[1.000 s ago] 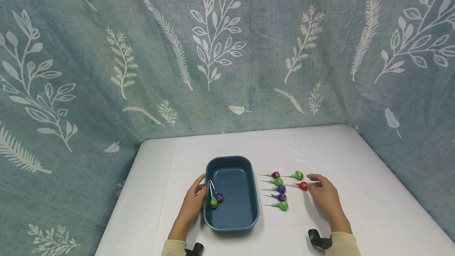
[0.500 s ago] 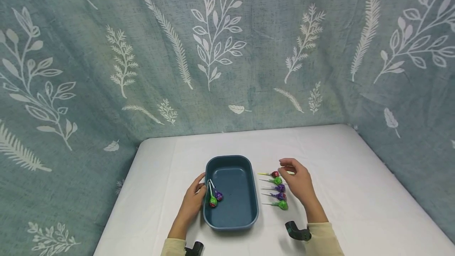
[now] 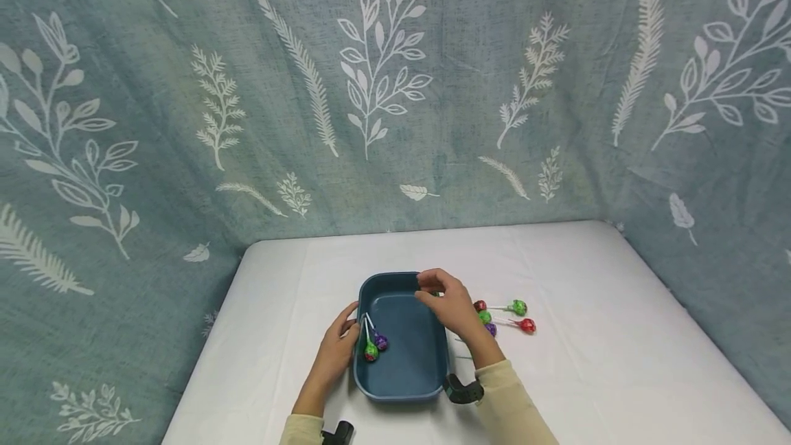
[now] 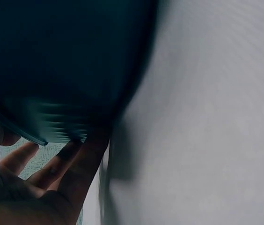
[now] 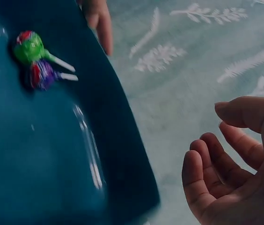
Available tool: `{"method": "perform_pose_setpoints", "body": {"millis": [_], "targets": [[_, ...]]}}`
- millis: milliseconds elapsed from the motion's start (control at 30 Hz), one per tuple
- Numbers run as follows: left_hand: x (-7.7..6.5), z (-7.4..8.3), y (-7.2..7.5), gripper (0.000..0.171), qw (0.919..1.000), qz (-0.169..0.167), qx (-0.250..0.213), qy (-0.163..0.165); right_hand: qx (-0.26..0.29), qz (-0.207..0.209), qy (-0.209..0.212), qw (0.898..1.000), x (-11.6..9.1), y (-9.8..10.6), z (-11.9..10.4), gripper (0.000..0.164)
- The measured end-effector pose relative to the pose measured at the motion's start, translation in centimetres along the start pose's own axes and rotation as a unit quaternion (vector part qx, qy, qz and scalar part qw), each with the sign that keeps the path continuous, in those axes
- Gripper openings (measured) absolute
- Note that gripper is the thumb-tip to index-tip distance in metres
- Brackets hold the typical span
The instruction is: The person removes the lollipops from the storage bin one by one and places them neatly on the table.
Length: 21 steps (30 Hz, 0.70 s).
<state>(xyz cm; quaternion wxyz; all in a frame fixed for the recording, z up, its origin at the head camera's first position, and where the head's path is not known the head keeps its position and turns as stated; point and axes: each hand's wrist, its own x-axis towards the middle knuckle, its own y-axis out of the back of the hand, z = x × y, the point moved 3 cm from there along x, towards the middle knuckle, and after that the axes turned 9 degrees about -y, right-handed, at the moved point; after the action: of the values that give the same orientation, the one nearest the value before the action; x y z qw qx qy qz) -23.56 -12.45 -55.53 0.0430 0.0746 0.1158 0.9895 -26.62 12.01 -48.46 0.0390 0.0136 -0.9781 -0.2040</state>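
Observation:
My left hand (image 3: 336, 349) holds the left edge of a dark blue rectangular tray (image 3: 404, 398), its thumb at the rim and fingers (image 4: 57, 168) against the outer wall. A green lollipop (image 3: 371, 351) and a purple lollipop (image 3: 380, 342) lie inside by that edge, sticks together. Over the tray's far right corner is my right hand (image 3: 454, 304). In the right wrist view its thumb and fingers (image 5: 193, 173) are bent loosely and stand apart, with nothing seen between them. Under the right wrist lies a row of lollipops, partly hidden.
Right of the row lie another green lollipop (image 3: 518, 307) and a red lollipop (image 3: 526, 325), sticks pointing left. All stand on a white-covered table (image 3: 587, 376). A green leaf-patterned curtain (image 3: 383, 191) rises behind it.
My right hand has moved left from beside the red lollipop, across the row, to the tray's right side. The left hand and the tray stay in place.

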Motion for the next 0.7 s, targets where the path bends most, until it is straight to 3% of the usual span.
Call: {"method": "perform_pose_setpoints", "body": {"millis": [200,367,700], "targets": [[0.2,-0.9,-0.1,0.050,0.9999,-0.001,0.010,0.002,-0.019,-0.070,0.010,0.997,1.2,-3.2,-0.2,0.025],[0.5,-0.8,-0.1,0.050,0.9999,-0.007,0.012,0.003,-0.071,-0.137,0.007,0.988,2.1,-5.7,0.1,0.028],[0.3,-0.5,-0.1,0.053,0.9999,-0.010,-0.001,0.005,-0.155,-0.267,-0.008,0.951,2.2,-9.0,1.7,0.038]]}}
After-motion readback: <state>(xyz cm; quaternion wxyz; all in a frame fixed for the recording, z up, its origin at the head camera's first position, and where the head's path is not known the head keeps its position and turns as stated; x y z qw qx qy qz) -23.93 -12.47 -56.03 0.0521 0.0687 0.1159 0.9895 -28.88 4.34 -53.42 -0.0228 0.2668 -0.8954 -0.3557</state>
